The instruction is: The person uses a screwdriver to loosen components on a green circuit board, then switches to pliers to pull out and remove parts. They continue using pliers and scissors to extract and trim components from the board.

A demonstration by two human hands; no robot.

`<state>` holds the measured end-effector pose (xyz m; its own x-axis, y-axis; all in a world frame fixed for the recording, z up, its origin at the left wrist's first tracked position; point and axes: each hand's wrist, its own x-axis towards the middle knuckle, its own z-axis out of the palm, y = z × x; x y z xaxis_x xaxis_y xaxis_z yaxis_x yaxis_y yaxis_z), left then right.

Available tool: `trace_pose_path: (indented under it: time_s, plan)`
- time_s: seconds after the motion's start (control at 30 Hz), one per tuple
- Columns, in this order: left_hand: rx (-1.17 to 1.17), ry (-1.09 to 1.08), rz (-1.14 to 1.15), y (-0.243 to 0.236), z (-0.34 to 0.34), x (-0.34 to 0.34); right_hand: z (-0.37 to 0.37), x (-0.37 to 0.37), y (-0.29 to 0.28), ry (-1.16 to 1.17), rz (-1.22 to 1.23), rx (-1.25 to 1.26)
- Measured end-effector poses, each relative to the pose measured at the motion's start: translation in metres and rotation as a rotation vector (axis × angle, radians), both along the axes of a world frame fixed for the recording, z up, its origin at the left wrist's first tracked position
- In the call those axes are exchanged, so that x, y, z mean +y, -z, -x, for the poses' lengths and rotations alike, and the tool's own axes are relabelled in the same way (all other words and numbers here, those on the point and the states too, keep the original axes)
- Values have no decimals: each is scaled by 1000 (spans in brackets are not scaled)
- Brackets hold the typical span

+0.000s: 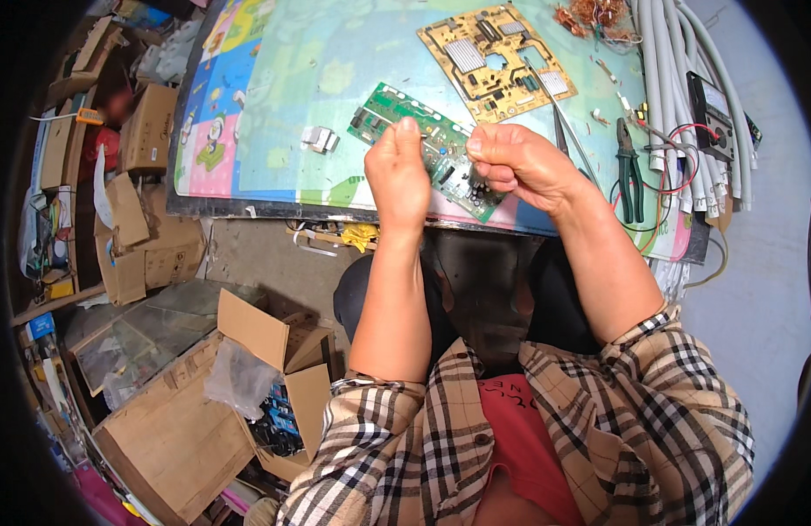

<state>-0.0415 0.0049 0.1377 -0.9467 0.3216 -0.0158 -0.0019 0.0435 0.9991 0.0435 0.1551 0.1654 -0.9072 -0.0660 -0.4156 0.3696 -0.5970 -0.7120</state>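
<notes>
A green circuit board (383, 103) lies on the table just beyond and beneath my two hands, which cover part of it. My left hand (396, 175) is closed above the board's left part, thumb on top. Over its right part, my right hand (519, 165) pinches with thumb and forefinger, the other fingers curled. Something thin may run between the hands, but I cannot make it out. Farther back sits a larger yellow-brown circuit board (484, 83) with silver heat sinks. A small silvery metal piece (319, 139) rests left of the green board.
Dark-handled pliers (630, 175) and a pointed tool (560, 131) lie right of my right hand. Beyond are grey tubes (659, 79), a multimeter (710, 114) with leads and a copper wire tangle (594, 16). Cardboard boxes (309, 403) stand on the floor at left.
</notes>
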Motion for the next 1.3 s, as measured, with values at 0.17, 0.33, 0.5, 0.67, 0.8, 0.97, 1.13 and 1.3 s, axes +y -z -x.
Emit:
trace_pose_path:
  time_s: [0.17,0.33,0.5,0.67,0.8,0.97,1.13,1.3]
  plan:
    - [121,-16,250,3,3,-5,6,-7,2,-18,-835,112]
    - [60,39,212,3,-2,0,7,-23,5,90,-1433,399]
    - [32,86,221,4,-4,2,10,-26,11,32,-1523,418]
    - [5,151,172,0,-2,0,9,-20,6,60,-1457,438]
    - [-8,160,111,1,-3,-4,9,-19,-5,-31,-1206,286]
    - [335,72,467,-9,-11,5,7,-15,-3,-28,-1120,225]
    - [97,209,126,-2,-6,-3,4,-5,-2,-49,-885,149]
    - [-328,110,-159,-6,-5,-1,2,-17,2,-73,-870,179]
